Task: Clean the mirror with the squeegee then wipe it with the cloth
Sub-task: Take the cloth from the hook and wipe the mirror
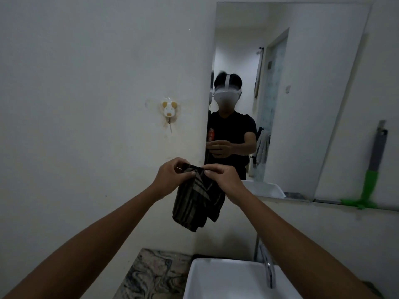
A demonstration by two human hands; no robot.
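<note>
A dark striped cloth [197,201] hangs folded in front of the wall, just left of the mirror's lower corner. My left hand [172,178] and my right hand [222,178] both pinch its top edge, fingertips close together. The mirror [302,83] fills the upper right of the wall and reflects a person in a dark shirt. The squeegee [372,173], with a grey handle and a green head, stands against the wall on the ledge to the right of the mirror, apart from both hands.
A white sink [216,281] with a chrome tap [268,268] sits below my arms. A marbled counter [155,275] lies to its left. A small dog-shaped wall hook [168,111] is stuck to the wall on the left. A narrow ledge [323,200] runs under the mirror.
</note>
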